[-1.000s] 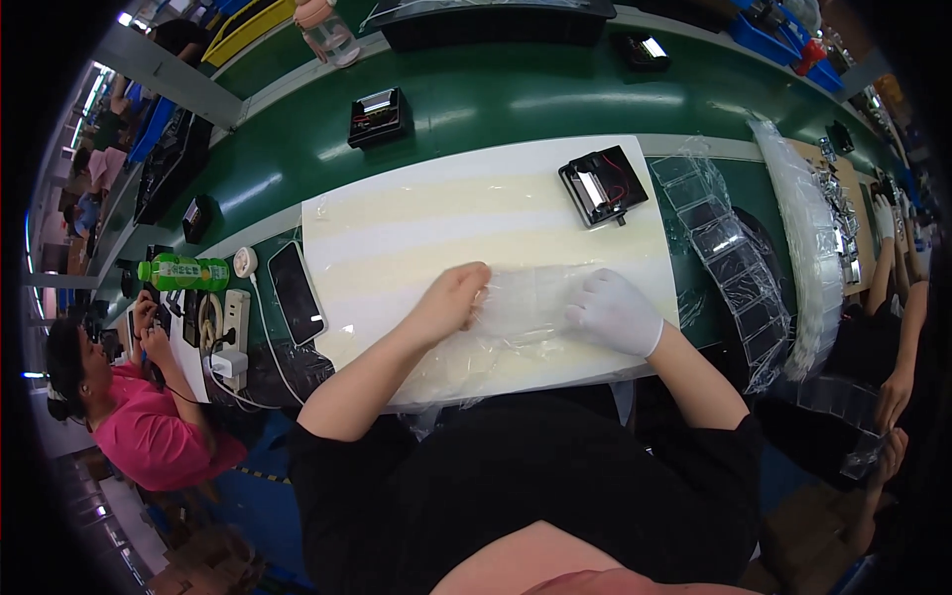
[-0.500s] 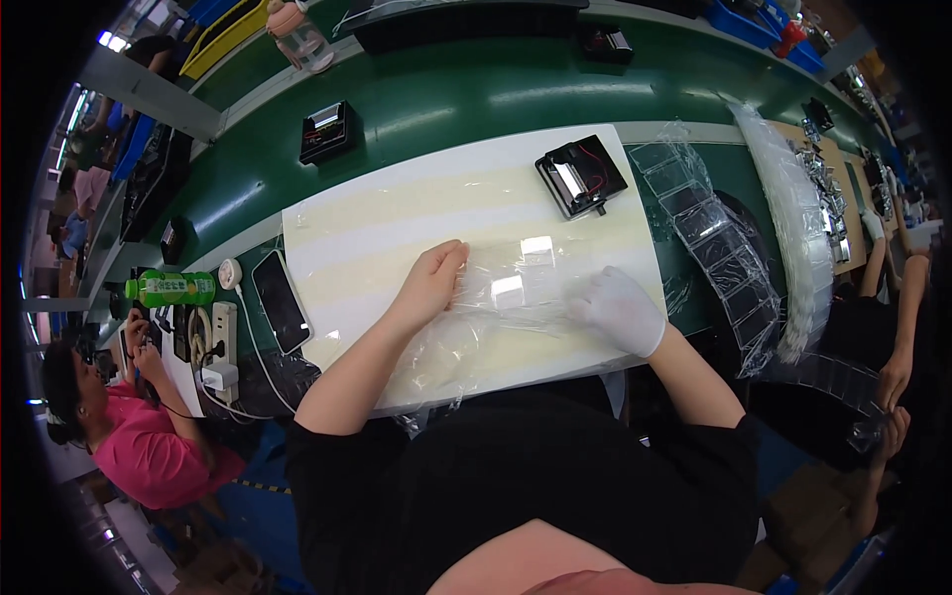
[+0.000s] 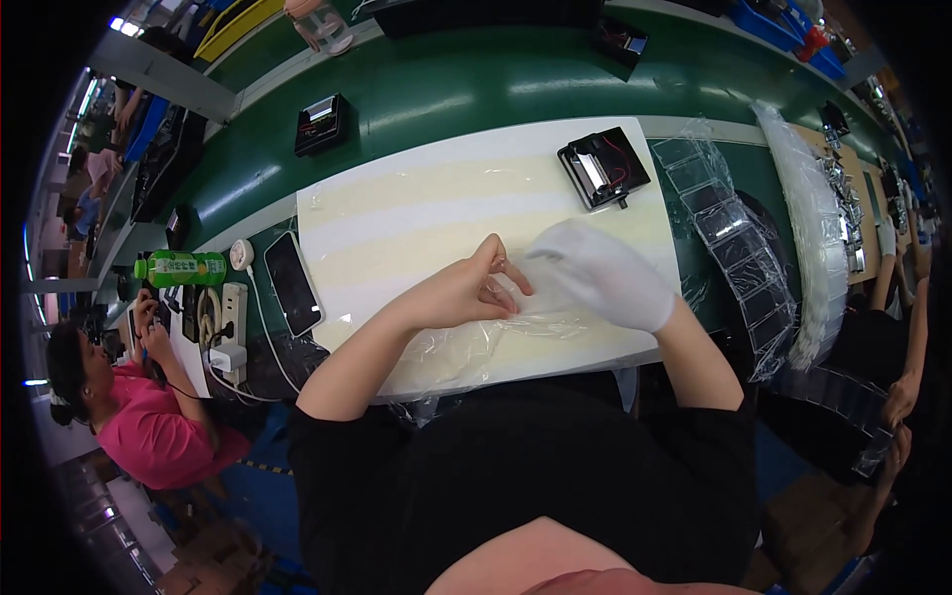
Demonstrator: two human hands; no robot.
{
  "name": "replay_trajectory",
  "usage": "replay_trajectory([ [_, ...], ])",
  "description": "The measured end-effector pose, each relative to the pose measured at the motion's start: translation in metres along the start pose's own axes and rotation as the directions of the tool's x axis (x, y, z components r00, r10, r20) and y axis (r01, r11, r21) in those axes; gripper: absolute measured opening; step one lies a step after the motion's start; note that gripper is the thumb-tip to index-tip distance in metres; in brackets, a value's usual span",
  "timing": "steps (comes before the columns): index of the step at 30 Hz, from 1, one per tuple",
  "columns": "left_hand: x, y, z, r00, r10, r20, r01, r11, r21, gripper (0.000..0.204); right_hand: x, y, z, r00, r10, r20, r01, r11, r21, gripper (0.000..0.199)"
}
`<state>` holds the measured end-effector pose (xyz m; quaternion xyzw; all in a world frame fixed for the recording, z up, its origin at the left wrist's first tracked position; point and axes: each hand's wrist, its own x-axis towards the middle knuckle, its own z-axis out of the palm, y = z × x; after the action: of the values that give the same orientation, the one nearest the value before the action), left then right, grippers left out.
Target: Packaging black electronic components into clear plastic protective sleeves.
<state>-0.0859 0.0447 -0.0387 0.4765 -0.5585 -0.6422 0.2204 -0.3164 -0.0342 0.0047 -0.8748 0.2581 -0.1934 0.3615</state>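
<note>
Film [image 3: 451,357] at six o'clock of left hand [image 3: 464,293], fingers parted; judged light, slippery, best edge-held. Right hand [image 3: 605,276] blurred: pinch cannot be told.

On a white board [image 3: 397,223] atop a green workbench [image 3: 436,89], the bare left hand [image 3: 466,290], its fingers curled, meets the white-gloved, slightly blurred right hand [image 3: 602,278] over crumpled clear plastic film [image 3: 441,362]; whether either grips it is unclear. A black open-topped casing with red wires [image 3: 622,159] sits near the board's far right corner. A smartphone [image 3: 294,288] lies beside its left edge, and a strip of clear pouches [image 3: 739,243] beside its right.
</note>
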Motion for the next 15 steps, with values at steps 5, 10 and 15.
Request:
replay_trajectory([
  [5,0.002,-0.013,0.002,0.993,0.12,0.018,-0.118,0.988,-0.095,0.035,-0.006,0.008,0.042,0.992,0.075,0.103,-0.062,0.991,-0.118,0.045],
  [10,0.002,-0.009,0.0,0.998,-0.038,0.056,0.061,0.859,-0.509,0.024,-0.013,0.015,0.056,0.992,0.056,-0.11,-0.064,0.995,-0.073,0.045],
  [15,0.013,-0.009,0.01,0.966,-0.24,-0.1,0.139,0.801,-0.582,0.015,-0.027,0.03,0.057,0.971,-0.028,-0.239,0.054,0.993,0.101,0.027],
])
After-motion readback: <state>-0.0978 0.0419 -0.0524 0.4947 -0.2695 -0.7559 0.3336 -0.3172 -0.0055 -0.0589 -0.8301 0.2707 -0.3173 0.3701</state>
